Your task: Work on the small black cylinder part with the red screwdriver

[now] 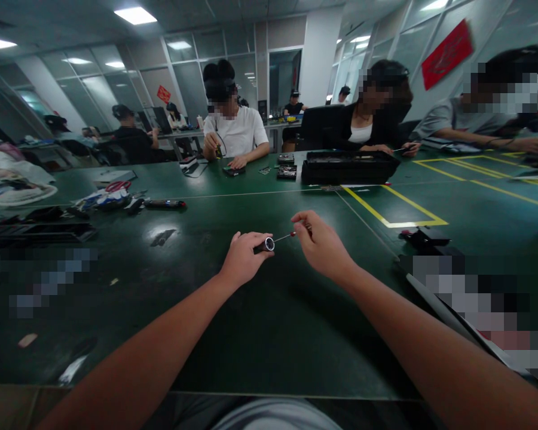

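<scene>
Near the middle of the frame we hold a small dark tube (pixel 263 246) in our left hand (pixel 241 258), its fingers curled round it; a bright silver ring (pixel 269 243) rims the end that faces us. Just to the right, our right hand (pixel 323 245) grasps, between bent fingers, a slim tool with a thin metal shaft (pixel 283 237) and a bit of red (pixel 293 234) at the fingertips; the shaft points left toward the tube, and we cannot tell whether its tip touches.

Both hands are over the green bench (pixel 269 334); at the left of the frame we see a dark pen-shaped tool (pixel 165 204) lying near a cluttered heap with red loops (pixel 118 186); at the lower left lies a pale scrap (pixel 27 340). At the right of the frame a black object (pixel 430 237) lies below a yellow tape outline (pixel 412 224); at upper centre right stands a long black case (pixel 349 168). Across the bench, at upper centre, a person in a white shirt (pixel 246 128) has one hand over a small dark object (pixel 234 171); a red poster (pixel 448 54) hangs at the upper right.
</scene>
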Available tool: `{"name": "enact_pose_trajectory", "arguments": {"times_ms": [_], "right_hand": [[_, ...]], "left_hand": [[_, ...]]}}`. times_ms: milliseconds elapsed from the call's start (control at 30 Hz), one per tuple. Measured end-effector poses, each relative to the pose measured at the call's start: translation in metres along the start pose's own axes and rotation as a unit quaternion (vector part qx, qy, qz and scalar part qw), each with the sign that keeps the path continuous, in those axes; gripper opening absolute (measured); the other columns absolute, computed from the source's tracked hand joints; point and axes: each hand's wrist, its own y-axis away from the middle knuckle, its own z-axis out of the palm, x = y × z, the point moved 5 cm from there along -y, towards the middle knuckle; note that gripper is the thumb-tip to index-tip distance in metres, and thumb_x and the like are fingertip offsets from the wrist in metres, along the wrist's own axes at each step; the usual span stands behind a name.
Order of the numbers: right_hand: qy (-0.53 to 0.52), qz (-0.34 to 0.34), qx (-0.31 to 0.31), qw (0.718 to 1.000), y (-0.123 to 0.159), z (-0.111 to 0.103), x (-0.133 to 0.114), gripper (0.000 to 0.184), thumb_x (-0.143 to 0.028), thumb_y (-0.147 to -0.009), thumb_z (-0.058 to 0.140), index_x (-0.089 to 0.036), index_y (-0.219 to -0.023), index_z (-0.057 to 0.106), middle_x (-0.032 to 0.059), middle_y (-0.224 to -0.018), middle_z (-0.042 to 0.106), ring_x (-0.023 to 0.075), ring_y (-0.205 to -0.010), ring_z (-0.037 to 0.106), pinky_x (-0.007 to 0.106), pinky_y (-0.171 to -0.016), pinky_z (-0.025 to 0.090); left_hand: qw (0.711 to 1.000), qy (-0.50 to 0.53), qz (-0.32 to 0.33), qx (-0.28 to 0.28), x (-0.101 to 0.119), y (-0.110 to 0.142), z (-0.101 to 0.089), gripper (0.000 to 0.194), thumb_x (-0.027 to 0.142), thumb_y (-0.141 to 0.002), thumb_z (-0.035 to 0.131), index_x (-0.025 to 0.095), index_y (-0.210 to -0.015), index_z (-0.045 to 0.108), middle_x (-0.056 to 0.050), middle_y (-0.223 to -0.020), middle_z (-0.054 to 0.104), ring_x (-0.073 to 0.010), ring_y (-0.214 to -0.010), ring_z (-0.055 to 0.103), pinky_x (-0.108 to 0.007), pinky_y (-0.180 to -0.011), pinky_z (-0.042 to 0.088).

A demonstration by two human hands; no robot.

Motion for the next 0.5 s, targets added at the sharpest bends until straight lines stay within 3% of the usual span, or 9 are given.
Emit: {"name": "enact_pose_trajectory", "arguments": {"times_ms": [167,267,400,500], "right_hand": [[0.029,0.019,-0.018,0.999,-0.002,-0.002,0.000,0.027,-0.039,-0.101,0.040,-0.022,-0.100,0.062,0.0058,-0.079,0.071,0.0228,-0.073,0.066,0.034,-0.066,0.041],[0.038,0.039,0.003,0.999,-0.004,-0.006,0.002,0.026,-0.038,-0.100,0.039,-0.023,-0.094,0.058,0.0058,-0.079,0.069,0.0231,-0.072,0.063,0.034,-0.065,0.038],[-0.089,0.059,0.041,0.994,-0.004,-0.004,0.010,0.010,-0.031,-0.095,0.045,-0.024,-0.100,0.050,0.0033,-0.083,0.065,0.0207,-0.073,0.061,0.035,-0.069,0.043],[-0.197,0.077,0.057,0.976,-0.006,0.002,0.019,0.010,-0.033,-0.091,0.053,-0.024,-0.096,0.052,0.0018,-0.082,0.062,0.0190,-0.074,0.060,0.035,-0.073,0.047]], "left_hand": [[1.000,-0.011,0.002,-0.007,0.001,0.001,0.001,0.037,0.026,-0.087,0.075,0.028,-0.124,0.069,-0.005,-0.129,0.070,-0.0268,-0.124,0.061,-0.062,-0.121,0.021],[1.000,-0.015,0.005,-0.007,0.003,0.002,0.001,0.037,0.027,-0.087,0.074,0.029,-0.124,0.069,-0.004,-0.129,0.070,-0.0263,-0.125,0.060,-0.062,-0.122,0.020],[1.000,-0.005,0.013,-0.012,0.007,0.003,0.001,0.037,0.025,-0.087,0.074,0.028,-0.124,0.069,-0.004,-0.127,0.071,-0.0257,-0.123,0.061,-0.063,-0.122,0.019],[1.000,0.002,0.010,0.006,0.009,0.003,-0.003,0.037,0.025,-0.087,0.074,0.029,-0.124,0.069,-0.004,-0.127,0.071,-0.0257,-0.123,0.061,-0.063,-0.121,0.021]]}}
